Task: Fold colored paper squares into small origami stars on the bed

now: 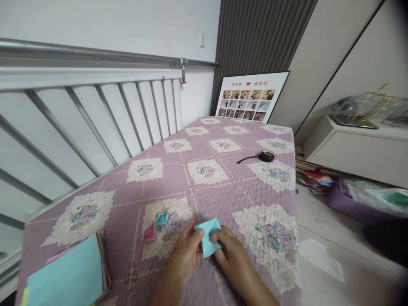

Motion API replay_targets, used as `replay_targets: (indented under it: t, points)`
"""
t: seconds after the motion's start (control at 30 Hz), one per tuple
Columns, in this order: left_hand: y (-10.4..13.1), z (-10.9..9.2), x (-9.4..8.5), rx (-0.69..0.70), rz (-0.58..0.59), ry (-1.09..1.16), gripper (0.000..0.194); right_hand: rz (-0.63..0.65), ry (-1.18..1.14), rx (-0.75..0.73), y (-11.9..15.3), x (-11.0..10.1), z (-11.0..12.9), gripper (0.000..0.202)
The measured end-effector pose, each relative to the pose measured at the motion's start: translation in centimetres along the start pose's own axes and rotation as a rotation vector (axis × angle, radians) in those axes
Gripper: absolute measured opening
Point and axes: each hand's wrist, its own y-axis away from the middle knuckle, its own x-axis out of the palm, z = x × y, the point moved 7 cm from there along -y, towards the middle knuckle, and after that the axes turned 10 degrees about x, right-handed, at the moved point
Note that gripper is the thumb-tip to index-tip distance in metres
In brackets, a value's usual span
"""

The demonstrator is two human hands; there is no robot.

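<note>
Pinching away over the counter [174, 180]: left hand [187, 247] fingers grip one edge of the folded blue paper [208, 244], right hand [232, 247] fingers clasp the other. Feather-light, probably crisp, easily creased; folded edges look the safest hold.

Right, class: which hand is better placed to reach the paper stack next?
Probably the left hand: it is nearer the stack, which lies on that side. The right hand would likely reach across it. Both hold the folded paper.
</note>
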Motion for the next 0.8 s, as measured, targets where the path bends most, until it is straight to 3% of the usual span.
replay_targets:
  t: [0.2, 0.6, 0.8]
  points:
    - [-0.2, 0.3, -0.6, -0.007, -0.1, -0.037, 0.041, -0.005, -0.016, -0.027, 0.1, 0.1, -0.1, 0.017]
    - [-0.6, 0.4, -1.6, 0.032, -0.143, -0.073, 0.047, 0.042, -0.098, 0.014, -0.2, -0.1, 0.1, 0.033]
    - [-0.7, 0.3, -1.8, 0.041, -0.168, -0.08, 0.05, 0.071, -0.179, 0.061, -0.1, 0.0, -0.2, 0.031]
